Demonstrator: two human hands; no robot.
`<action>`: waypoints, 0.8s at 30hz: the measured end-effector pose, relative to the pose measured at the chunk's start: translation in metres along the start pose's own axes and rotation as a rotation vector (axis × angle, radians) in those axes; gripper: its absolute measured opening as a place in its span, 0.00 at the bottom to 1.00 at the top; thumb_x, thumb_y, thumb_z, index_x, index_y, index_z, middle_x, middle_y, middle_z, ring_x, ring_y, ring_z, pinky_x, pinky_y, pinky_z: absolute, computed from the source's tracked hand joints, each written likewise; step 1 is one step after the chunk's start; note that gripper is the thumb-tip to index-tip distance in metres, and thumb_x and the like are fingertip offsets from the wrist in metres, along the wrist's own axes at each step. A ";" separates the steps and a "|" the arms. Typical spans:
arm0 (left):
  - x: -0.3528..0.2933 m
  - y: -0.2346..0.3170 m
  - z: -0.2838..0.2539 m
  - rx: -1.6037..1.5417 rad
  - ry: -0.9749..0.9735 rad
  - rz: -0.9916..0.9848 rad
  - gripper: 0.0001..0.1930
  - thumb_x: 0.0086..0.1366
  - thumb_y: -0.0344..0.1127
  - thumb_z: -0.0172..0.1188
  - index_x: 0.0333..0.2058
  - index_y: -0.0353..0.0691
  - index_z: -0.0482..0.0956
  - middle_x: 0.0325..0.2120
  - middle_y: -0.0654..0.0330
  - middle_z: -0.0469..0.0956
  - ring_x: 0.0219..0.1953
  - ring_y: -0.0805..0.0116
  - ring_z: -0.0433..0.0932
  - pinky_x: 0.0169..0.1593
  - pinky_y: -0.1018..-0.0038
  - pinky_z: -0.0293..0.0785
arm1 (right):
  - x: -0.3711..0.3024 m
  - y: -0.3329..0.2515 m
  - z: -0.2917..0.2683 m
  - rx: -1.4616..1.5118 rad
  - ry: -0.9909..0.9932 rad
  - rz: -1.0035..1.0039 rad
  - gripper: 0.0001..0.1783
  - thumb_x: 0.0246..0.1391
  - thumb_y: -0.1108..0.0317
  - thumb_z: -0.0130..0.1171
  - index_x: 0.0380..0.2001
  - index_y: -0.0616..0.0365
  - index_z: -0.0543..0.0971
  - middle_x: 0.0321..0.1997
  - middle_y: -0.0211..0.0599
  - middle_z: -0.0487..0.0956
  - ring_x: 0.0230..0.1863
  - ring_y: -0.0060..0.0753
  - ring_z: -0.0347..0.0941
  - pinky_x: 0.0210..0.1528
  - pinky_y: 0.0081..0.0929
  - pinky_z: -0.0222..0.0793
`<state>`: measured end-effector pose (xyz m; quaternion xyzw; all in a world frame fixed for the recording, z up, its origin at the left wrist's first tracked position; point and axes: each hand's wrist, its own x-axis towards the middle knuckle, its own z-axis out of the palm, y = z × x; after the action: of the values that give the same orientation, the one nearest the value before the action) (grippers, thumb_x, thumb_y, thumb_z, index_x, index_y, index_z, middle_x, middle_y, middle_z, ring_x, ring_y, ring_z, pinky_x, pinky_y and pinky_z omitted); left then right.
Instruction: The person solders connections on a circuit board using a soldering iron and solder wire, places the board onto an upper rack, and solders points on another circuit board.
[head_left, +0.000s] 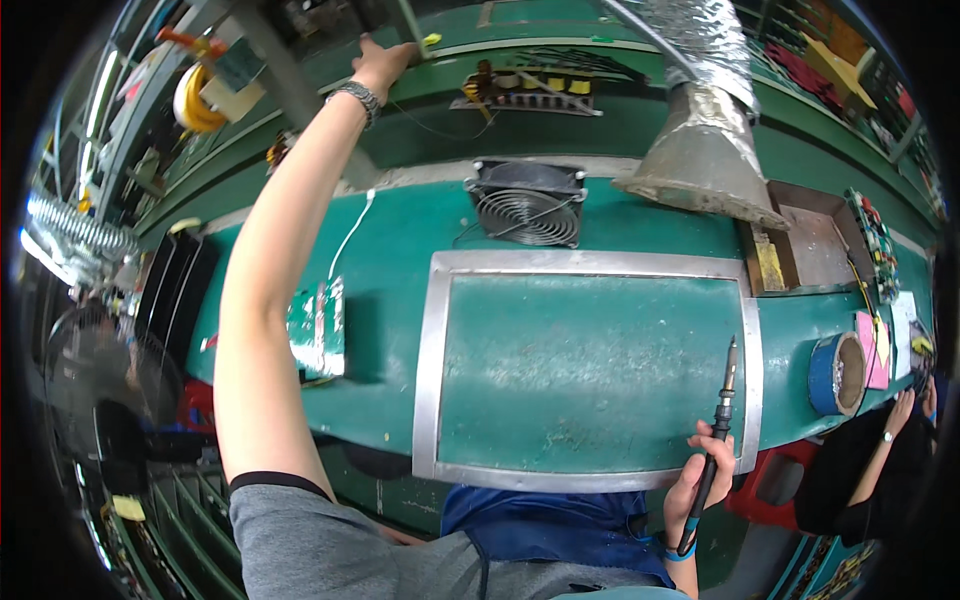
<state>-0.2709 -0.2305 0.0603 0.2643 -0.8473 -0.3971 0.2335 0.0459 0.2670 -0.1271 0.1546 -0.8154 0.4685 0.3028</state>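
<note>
My left arm stretches far forward, a watch on its wrist. My left hand is at the back ledge beside a grey post, its visible fingers apart; some fingertips are hard to make out. A small yellow-green thing lies just right of those fingers. At the near right, my right hand is closed around the dark handle of a soldering iron. The iron's tip points up and away over the right side of a metal frame on the green table.
Behind the frame stands a black fan; a metal fume hood hangs at its right. A metal tray and a blue tape roll are on the right. A shiny package lies left. Another person's arm is at far right.
</note>
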 end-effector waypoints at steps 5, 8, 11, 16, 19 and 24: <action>-0.092 -0.041 -0.123 0.022 -0.389 0.241 0.37 0.66 0.51 0.61 0.68 0.42 0.59 0.64 0.51 0.64 0.64 0.58 0.66 0.62 0.62 0.68 | -0.008 0.002 0.003 0.009 0.047 0.080 0.11 0.64 0.66 0.48 0.43 0.64 0.72 0.32 0.45 0.77 0.44 0.48 0.78 0.56 0.46 0.65; -0.148 -0.068 -0.195 0.499 -0.596 0.471 0.42 0.61 0.56 0.65 0.68 0.47 0.59 0.68 0.51 0.58 0.69 0.58 0.58 0.65 0.62 0.63 | -0.012 0.004 0.002 -0.022 0.030 0.110 0.12 0.64 0.68 0.47 0.45 0.63 0.73 0.34 0.45 0.78 0.49 0.46 0.77 0.63 0.47 0.58; -0.201 -0.124 -0.232 0.766 -0.724 0.440 0.57 0.47 0.58 0.75 0.71 0.55 0.50 0.70 0.45 0.50 0.72 0.51 0.52 0.69 0.56 0.55 | -0.012 0.006 0.002 -0.014 0.010 0.122 0.12 0.64 0.68 0.48 0.46 0.63 0.73 0.37 0.46 0.78 0.47 0.44 0.77 0.58 0.43 0.64; -0.218 -0.221 -0.272 0.742 -0.126 0.131 0.50 0.54 0.60 0.69 0.67 0.36 0.59 0.66 0.35 0.57 0.69 0.46 0.57 0.68 0.60 0.58 | -0.010 0.008 0.002 -0.017 -0.009 0.062 0.12 0.65 0.69 0.48 0.47 0.63 0.73 0.46 0.50 0.79 0.41 0.36 0.74 0.51 0.35 0.69; -0.215 -0.268 -0.279 0.727 0.054 0.031 0.40 0.62 0.61 0.60 0.62 0.33 0.67 0.62 0.38 0.65 0.65 0.48 0.65 0.67 0.64 0.60 | -0.010 0.003 0.003 -0.045 0.005 0.091 0.12 0.67 0.69 0.47 0.48 0.63 0.72 0.50 0.50 0.79 0.40 0.34 0.73 0.50 0.33 0.69; -0.206 -0.295 -0.276 0.555 -0.186 0.164 0.34 0.66 0.60 0.55 0.58 0.36 0.74 0.58 0.45 0.72 0.62 0.51 0.70 0.65 0.65 0.63 | -0.008 -0.003 0.004 -0.101 -0.060 0.088 0.12 0.68 0.68 0.46 0.49 0.63 0.72 0.51 0.47 0.79 0.42 0.32 0.73 0.50 0.31 0.69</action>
<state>0.1286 -0.4124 -0.0538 0.2112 -0.9597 -0.1527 0.1050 0.0521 0.2617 -0.1316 0.1170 -0.8528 0.4347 0.2648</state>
